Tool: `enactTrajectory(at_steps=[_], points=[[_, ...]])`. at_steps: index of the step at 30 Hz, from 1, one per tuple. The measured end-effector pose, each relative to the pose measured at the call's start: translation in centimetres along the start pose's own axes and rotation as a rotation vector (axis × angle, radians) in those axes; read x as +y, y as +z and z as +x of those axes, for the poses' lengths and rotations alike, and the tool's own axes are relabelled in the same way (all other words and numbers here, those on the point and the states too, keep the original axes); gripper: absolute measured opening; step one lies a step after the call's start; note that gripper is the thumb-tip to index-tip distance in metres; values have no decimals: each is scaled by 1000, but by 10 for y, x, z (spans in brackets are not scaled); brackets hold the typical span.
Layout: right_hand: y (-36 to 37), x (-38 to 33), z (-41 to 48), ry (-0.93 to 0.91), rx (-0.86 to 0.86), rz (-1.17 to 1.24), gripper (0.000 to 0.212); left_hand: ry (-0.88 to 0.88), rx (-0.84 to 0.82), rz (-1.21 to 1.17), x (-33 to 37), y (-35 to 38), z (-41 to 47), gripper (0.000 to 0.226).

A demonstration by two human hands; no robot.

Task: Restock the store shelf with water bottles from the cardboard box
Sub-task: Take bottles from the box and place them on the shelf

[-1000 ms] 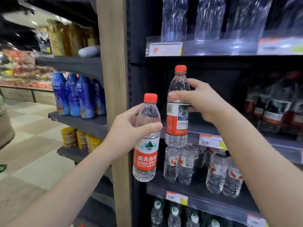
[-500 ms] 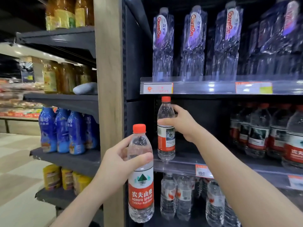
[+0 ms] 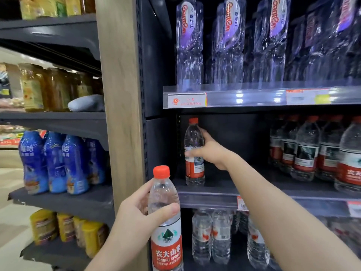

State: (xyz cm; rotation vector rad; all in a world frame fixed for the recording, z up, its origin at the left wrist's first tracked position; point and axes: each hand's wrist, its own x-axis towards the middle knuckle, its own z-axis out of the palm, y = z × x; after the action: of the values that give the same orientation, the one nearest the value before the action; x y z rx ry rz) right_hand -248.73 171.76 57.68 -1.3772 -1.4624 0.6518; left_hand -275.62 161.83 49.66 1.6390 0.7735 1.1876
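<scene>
Now, step in hand: we judge we are setting one water bottle onto the shelf while a second waits in reserve.
Head view, right hand [image 3: 210,151]: our fingers wrap the placed bottle [image 3: 194,153] around its shoulder and upper label, gripping it; its base appears to sit on the middle shelf [image 3: 220,189], upright, at the far left end near the dark side panel.
Head view, left hand [image 3: 140,214]: our fingers and thumb are closed around the waiting bottle [image 3: 166,218], upright, red cap up, held in front of the shelf edge and below the shelf deck.
Middle shelf contents: a bare stretch lies between the placed bottle and the stocked row [image 3: 316,151] of like red-labelled bottles at the right.
Upper shelf [image 3: 254,96]: tall clear bottles, standing close together.
Lower shelf: more small water bottles [image 3: 213,235], partly hidden by our right arm.
Cardboard box: not in sight.
Next move: we judge the right hand should let go and draw back, then the left bottle should go just beside the first.
</scene>
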Motion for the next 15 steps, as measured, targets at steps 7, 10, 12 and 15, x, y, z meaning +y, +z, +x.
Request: enactTrajectory(at_steps=[7,10,12,15], points=[[0,20,7,-16,111,-64,110,-30,-32,-43,-9,6,6,72],[6,27,23,-59,135,-62,117,-52,-21,-74,-13,8,8,68],[7,34,34,-83,126,-59,117,-52,-4,-99,-13,9,6,75],[4,42,47,-84,132,-82,116,-66,-18,-137,-11,13,6,73]])
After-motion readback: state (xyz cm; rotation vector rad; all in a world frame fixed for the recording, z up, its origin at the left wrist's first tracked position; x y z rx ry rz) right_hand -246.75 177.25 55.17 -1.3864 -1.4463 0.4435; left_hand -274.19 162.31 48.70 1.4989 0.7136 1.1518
